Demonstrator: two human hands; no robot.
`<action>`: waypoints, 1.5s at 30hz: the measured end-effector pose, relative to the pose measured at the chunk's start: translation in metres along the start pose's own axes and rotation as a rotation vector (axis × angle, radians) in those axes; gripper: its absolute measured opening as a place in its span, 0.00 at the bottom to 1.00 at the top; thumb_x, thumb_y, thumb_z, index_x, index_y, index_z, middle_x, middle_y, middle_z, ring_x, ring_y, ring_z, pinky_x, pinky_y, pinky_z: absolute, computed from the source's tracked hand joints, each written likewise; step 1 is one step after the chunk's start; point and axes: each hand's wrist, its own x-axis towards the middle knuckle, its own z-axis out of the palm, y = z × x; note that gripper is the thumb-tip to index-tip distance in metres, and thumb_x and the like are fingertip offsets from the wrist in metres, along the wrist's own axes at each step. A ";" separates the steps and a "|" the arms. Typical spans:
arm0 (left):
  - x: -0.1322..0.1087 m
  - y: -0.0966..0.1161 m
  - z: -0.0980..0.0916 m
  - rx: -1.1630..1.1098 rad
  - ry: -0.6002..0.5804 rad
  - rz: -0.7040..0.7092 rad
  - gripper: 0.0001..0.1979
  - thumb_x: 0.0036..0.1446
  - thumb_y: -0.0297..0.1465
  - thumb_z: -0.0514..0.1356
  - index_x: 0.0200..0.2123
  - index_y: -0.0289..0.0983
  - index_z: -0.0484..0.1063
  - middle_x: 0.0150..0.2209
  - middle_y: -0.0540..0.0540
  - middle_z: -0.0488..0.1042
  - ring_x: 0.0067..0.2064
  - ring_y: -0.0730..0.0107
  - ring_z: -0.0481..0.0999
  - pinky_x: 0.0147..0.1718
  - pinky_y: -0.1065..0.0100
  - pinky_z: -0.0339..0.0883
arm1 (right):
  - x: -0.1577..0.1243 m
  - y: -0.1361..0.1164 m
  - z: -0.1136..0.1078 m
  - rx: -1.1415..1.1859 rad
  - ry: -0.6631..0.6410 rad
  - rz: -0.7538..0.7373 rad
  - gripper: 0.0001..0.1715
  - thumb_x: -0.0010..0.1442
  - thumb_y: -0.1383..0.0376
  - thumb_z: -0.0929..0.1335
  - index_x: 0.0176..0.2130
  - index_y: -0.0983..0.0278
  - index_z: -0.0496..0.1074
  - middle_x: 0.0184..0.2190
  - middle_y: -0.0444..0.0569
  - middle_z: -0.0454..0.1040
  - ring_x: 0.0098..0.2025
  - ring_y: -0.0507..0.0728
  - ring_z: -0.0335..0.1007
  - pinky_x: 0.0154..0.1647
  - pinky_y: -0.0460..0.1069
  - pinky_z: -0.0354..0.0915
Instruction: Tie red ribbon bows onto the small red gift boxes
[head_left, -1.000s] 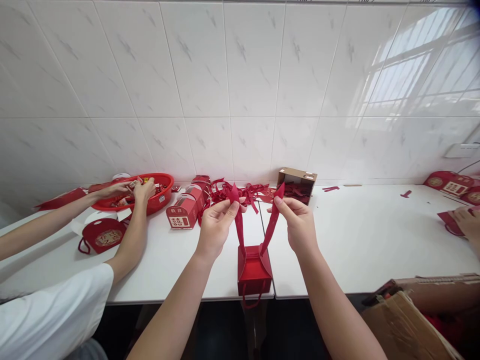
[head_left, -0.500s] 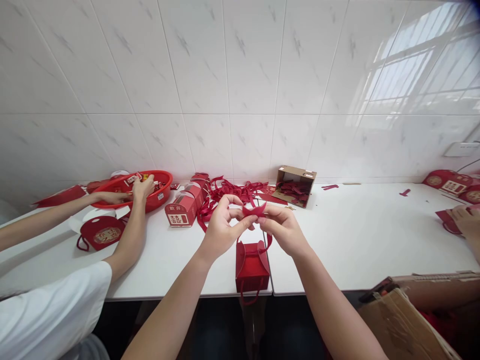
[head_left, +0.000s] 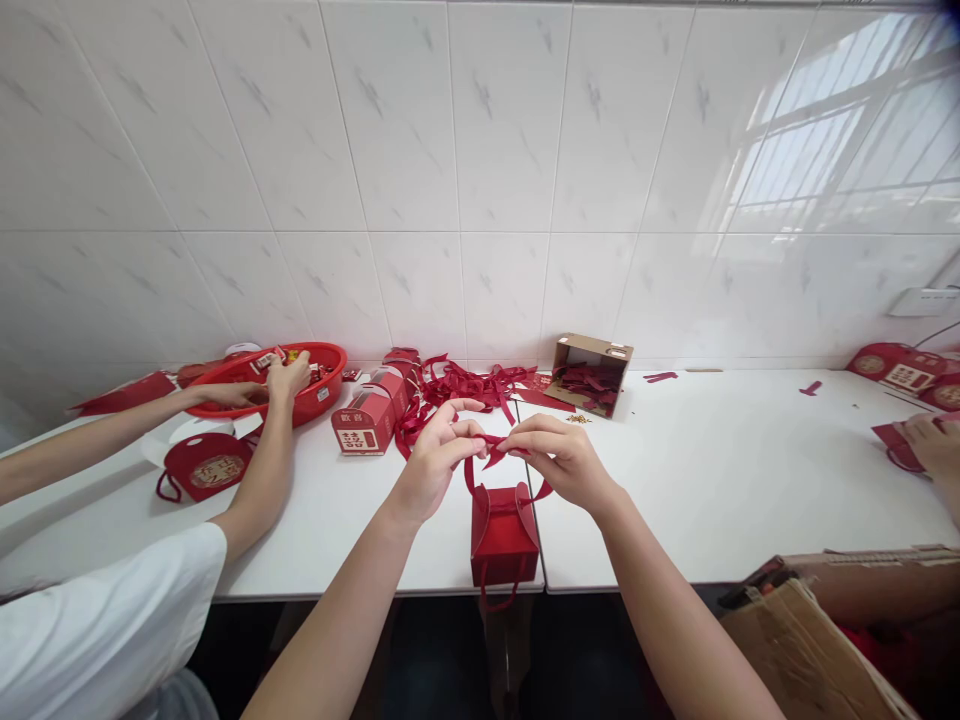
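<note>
A small red gift box (head_left: 505,535) stands at the white table's (head_left: 720,480) near edge, just below my hands. A red ribbon (head_left: 491,452) runs up from it and is crossed between my fingers. My left hand (head_left: 437,462) pinches the ribbon's left part, fingers closed round it. My right hand (head_left: 559,458) pinches the right part, its fingertips almost touching the left hand's. The ribbon's loops hang down on both sides of the box top.
A pile of red ribbons (head_left: 469,382) and an open cardboard box (head_left: 592,368) lie by the wall. Finished red boxes (head_left: 366,420) stand left. A person's hands (head_left: 281,378) reach into a red basin (head_left: 315,370). Another person's hand (head_left: 934,442) is at the right edge. A brown carton (head_left: 810,640) is low right.
My hands held the two ribbon ends raised and apart; they have come down and together over the box, crossing the ribbon between the fingers.
</note>
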 end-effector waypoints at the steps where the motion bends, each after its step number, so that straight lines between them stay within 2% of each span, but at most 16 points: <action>1: 0.000 0.000 -0.001 -0.023 0.005 0.003 0.17 0.48 0.26 0.59 0.43 0.37 0.63 0.25 0.53 0.68 0.28 0.74 0.69 0.32 0.70 0.63 | -0.001 0.001 0.000 -0.075 0.010 -0.040 0.14 0.63 0.66 0.62 0.41 0.56 0.76 0.35 0.49 0.76 0.38 0.56 0.71 0.40 0.53 0.67; 4: -0.002 0.000 0.000 -0.017 -0.023 0.021 0.15 0.51 0.29 0.58 0.44 0.36 0.64 0.25 0.51 0.68 0.30 0.70 0.71 0.35 0.67 0.65 | -0.003 0.004 0.002 -0.224 0.042 -0.089 0.15 0.63 0.68 0.62 0.41 0.55 0.76 0.34 0.49 0.77 0.38 0.57 0.71 0.41 0.54 0.65; 6: -0.004 -0.002 0.003 0.105 -0.004 0.076 0.15 0.52 0.30 0.58 0.45 0.36 0.66 0.25 0.50 0.70 0.32 0.68 0.72 0.36 0.66 0.66 | -0.005 0.004 0.005 -0.233 0.062 -0.075 0.14 0.62 0.67 0.63 0.42 0.54 0.76 0.35 0.48 0.77 0.39 0.57 0.71 0.41 0.54 0.66; 8: -0.008 -0.005 0.005 0.318 0.083 0.198 0.17 0.52 0.31 0.58 0.47 0.37 0.68 0.28 0.49 0.72 0.34 0.68 0.73 0.36 0.68 0.66 | -0.008 0.003 0.009 -0.189 0.123 -0.040 0.13 0.61 0.66 0.65 0.42 0.53 0.76 0.38 0.48 0.76 0.40 0.57 0.72 0.41 0.54 0.67; 11: -0.014 -0.011 0.003 0.659 0.246 0.413 0.17 0.53 0.31 0.59 0.47 0.40 0.69 0.33 0.48 0.74 0.36 0.67 0.73 0.37 0.69 0.65 | -0.020 0.002 0.013 -0.110 0.317 0.079 0.12 0.60 0.65 0.66 0.42 0.54 0.77 0.40 0.49 0.76 0.42 0.57 0.72 0.42 0.54 0.67; 14: -0.022 -0.017 -0.011 0.873 0.391 0.511 0.12 0.53 0.30 0.59 0.42 0.39 0.70 0.30 0.49 0.72 0.33 0.69 0.72 0.36 0.71 0.65 | -0.043 0.003 0.012 -0.061 0.518 0.258 0.10 0.60 0.65 0.66 0.39 0.58 0.77 0.37 0.50 0.76 0.40 0.58 0.72 0.42 0.53 0.67; 16: -0.031 -0.023 -0.028 0.949 0.481 0.480 0.10 0.52 0.31 0.59 0.40 0.39 0.69 0.27 0.51 0.68 0.29 0.71 0.69 0.30 0.72 0.62 | -0.063 0.007 0.007 -0.067 0.595 0.385 0.09 0.59 0.62 0.67 0.35 0.61 0.77 0.35 0.50 0.77 0.39 0.58 0.72 0.40 0.53 0.67; 19: -0.050 -0.039 -0.060 1.026 0.578 0.327 0.09 0.53 0.32 0.57 0.39 0.40 0.67 0.25 0.54 0.64 0.23 0.75 0.62 0.24 0.74 0.58 | -0.103 0.017 -0.005 -0.127 0.645 0.575 0.13 0.57 0.57 0.67 0.32 0.63 0.76 0.32 0.50 0.76 0.37 0.59 0.71 0.38 0.53 0.66; 23: -0.076 -0.079 -0.103 1.125 0.663 0.154 0.09 0.50 0.30 0.55 0.38 0.40 0.65 0.23 0.54 0.62 0.27 0.71 0.68 0.29 0.72 0.62 | -0.159 0.041 -0.021 -0.256 0.711 0.855 0.21 0.54 0.50 0.67 0.29 0.65 0.76 0.26 0.51 0.76 0.33 0.62 0.72 0.36 0.55 0.65; 27: -0.088 -0.117 -0.124 1.126 0.544 -0.008 0.05 0.49 0.31 0.55 0.33 0.41 0.64 0.22 0.53 0.64 0.29 0.66 0.71 0.29 0.69 0.65 | -0.192 0.062 -0.024 -0.291 0.582 1.034 0.24 0.51 0.46 0.67 0.30 0.65 0.76 0.29 0.55 0.78 0.33 0.65 0.73 0.34 0.56 0.66; 30: -0.083 -0.127 -0.116 1.115 0.502 0.039 0.04 0.51 0.34 0.56 0.30 0.41 0.66 0.30 0.47 0.71 0.37 0.60 0.73 0.40 0.62 0.65 | -0.189 0.066 -0.018 -0.359 0.642 0.968 0.28 0.51 0.47 0.67 0.42 0.66 0.74 0.42 0.59 0.76 0.40 0.65 0.73 0.39 0.58 0.67; 32: -0.075 -0.126 -0.101 1.042 0.484 0.097 0.05 0.53 0.35 0.56 0.32 0.40 0.66 0.36 0.45 0.72 0.42 0.58 0.72 0.45 0.60 0.63 | -0.176 0.062 -0.010 -0.359 0.651 0.884 0.28 0.54 0.48 0.65 0.45 0.66 0.72 0.46 0.60 0.74 0.44 0.64 0.72 0.44 0.59 0.66; 36: -0.058 -0.126 -0.064 0.791 0.388 0.075 0.09 0.54 0.36 0.57 0.37 0.40 0.64 0.37 0.46 0.71 0.44 0.61 0.72 0.47 0.61 0.63 | -0.141 0.049 0.015 -0.193 0.378 0.758 0.21 0.60 0.52 0.63 0.39 0.65 0.73 0.41 0.57 0.76 0.46 0.63 0.71 0.48 0.58 0.64; 38: -0.051 -0.131 -0.050 0.712 0.365 0.045 0.12 0.52 0.37 0.59 0.38 0.40 0.62 0.36 0.48 0.69 0.42 0.63 0.72 0.46 0.60 0.63 | -0.127 0.044 0.029 -0.142 0.277 0.716 0.19 0.61 0.53 0.63 0.41 0.64 0.73 0.40 0.55 0.76 0.45 0.61 0.71 0.48 0.56 0.65; 41: -0.045 -0.139 -0.037 0.630 0.320 0.013 0.13 0.50 0.36 0.60 0.38 0.40 0.60 0.34 0.49 0.67 0.39 0.66 0.70 0.44 0.61 0.63 | -0.116 0.041 0.046 -0.097 0.218 0.687 0.20 0.61 0.55 0.63 0.48 0.64 0.69 0.34 0.51 0.75 0.39 0.59 0.72 0.44 0.53 0.65; 45: -0.041 -0.145 -0.034 0.480 0.271 -0.013 0.11 0.52 0.33 0.58 0.36 0.40 0.58 0.31 0.52 0.62 0.35 0.70 0.67 0.38 0.66 0.63 | -0.114 0.045 0.061 0.020 0.169 0.691 0.23 0.61 0.56 0.63 0.52 0.64 0.64 0.26 0.44 0.68 0.30 0.55 0.67 0.36 0.50 0.65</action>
